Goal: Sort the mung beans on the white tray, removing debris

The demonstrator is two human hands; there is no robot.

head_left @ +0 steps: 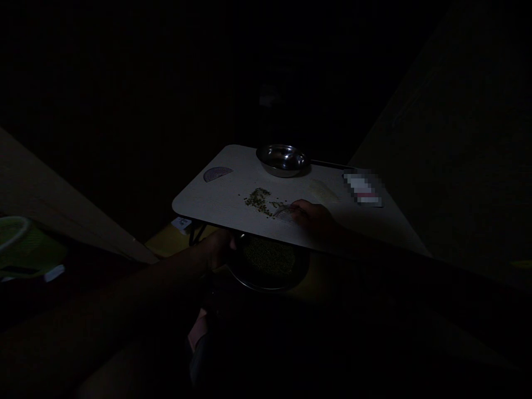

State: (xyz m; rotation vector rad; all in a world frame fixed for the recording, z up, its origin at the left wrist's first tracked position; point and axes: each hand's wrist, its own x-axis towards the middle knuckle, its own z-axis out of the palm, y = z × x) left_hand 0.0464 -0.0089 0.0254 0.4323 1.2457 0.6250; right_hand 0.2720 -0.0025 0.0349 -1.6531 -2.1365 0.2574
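Observation:
My left hand (221, 246) grips the rim of a metal bowl (270, 288) below the near edge of a small white table (211, 208). A layer of small green beans (270, 256) lies in that bowl. Over the tabletop, my right hand (315, 215) is closed on a clear, curved piece that looks like a protractor (285, 213). Its edge is against a scattered patch of green beans (258, 200). Behind them stands a second, shiny steel bowl (283, 160); dim light hides whether anything is in it.
A pale patch of fine grains (323, 191) lies right of the beans. Near the right edge is a blurred-out card (363, 188). A half-round protractor shape (217, 174) shows at the table's left. A green basket (29, 246) stands far left. The room is very dark.

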